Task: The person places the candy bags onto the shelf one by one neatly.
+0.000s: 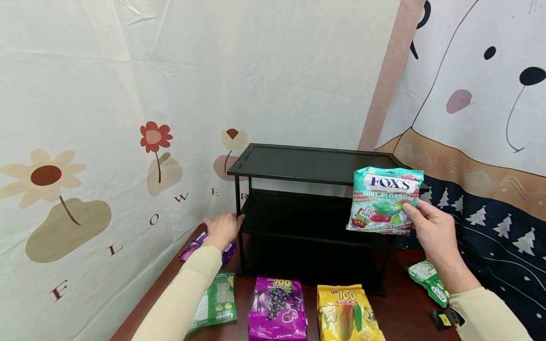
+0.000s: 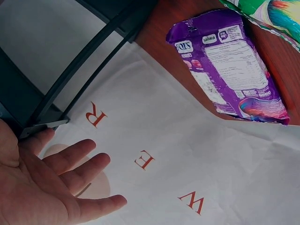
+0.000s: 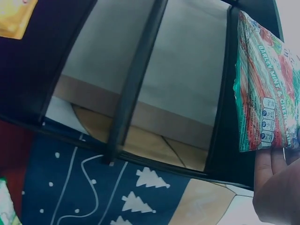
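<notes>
My right hand (image 1: 435, 237) holds up a teal FOX'S Mint Blossom candy bag (image 1: 379, 187), thumb on its front, before the right part of a black three-tier shelf (image 1: 298, 163). In the right wrist view the bag (image 3: 265, 89) shows its striped lower end, with fingers (image 3: 263, 164) behind it. At the shelf's left side, my left hand (image 1: 223, 231) touches the frame near the middle tier. Its fingers (image 2: 84, 176) look spread and fairly straight in the left wrist view; the thumb is hidden there. A purple FOX'S bag (image 2: 234, 65) lies on the table beside the shelf.
Along the table's front lie a green bag (image 1: 219, 300), a purple LOT 100 bag (image 1: 277, 308) and a yellow LOT 100 bag (image 1: 347, 312). Another green bag (image 1: 428, 282) is at the right, near a black strap-like item (image 1: 445, 318). Printed cloth (image 1: 277, 85) hangs behind.
</notes>
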Demonstrator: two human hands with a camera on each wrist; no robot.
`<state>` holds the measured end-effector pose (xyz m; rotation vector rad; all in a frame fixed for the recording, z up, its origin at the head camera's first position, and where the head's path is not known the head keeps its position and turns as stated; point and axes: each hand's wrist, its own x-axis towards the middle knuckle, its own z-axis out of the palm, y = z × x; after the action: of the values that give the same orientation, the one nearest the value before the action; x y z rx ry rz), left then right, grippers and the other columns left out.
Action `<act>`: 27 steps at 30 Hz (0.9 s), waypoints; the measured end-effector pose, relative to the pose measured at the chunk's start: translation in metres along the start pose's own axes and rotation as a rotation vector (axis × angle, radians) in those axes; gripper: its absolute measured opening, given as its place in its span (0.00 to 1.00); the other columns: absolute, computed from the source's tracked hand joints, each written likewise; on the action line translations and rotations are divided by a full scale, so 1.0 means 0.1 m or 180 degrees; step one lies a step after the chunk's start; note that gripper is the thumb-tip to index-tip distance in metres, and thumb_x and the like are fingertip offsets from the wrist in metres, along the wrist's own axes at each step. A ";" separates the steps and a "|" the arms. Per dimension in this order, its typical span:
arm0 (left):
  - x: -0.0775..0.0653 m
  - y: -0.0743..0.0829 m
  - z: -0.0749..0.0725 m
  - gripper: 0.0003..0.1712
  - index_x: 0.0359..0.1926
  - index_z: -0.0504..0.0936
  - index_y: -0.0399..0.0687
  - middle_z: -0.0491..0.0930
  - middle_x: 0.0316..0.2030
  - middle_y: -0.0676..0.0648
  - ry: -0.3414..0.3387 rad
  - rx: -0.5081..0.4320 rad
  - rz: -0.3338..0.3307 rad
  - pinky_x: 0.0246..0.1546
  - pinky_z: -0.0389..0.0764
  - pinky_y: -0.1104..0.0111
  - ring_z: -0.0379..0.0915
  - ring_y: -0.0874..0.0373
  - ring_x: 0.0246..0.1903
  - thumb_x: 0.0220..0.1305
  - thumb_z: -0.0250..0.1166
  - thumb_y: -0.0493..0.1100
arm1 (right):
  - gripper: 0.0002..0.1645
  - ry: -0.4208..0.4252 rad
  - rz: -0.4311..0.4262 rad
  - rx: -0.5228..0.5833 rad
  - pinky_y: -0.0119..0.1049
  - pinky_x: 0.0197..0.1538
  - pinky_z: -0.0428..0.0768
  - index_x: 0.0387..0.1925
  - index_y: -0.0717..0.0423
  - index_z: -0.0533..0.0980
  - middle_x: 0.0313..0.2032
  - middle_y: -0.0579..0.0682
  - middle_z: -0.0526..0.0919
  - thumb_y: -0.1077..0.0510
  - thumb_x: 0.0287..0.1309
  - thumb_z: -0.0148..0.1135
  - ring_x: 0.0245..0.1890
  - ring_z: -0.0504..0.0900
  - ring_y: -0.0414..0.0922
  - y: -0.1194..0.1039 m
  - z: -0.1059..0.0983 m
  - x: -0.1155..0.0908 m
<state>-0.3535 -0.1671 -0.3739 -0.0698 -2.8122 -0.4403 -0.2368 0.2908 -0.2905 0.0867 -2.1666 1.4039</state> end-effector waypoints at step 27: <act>0.02 -0.01 0.02 0.27 0.34 0.85 0.42 0.84 0.34 0.37 -0.0048 0.0039 -0.0035 0.57 0.51 0.24 0.79 0.33 0.46 0.78 0.48 0.55 | 0.42 -0.0240 0.0446 0.1212 0.23 0.35 0.80 0.69 0.66 0.67 0.39 0.39 0.82 0.45 0.62 0.64 0.32 0.82 0.33 -0.62 -0.05 0.62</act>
<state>-0.3565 -0.1677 -0.3757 -0.0553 -2.8310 -0.4267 -0.2663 0.2815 -0.2081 0.1321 -1.9681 1.9085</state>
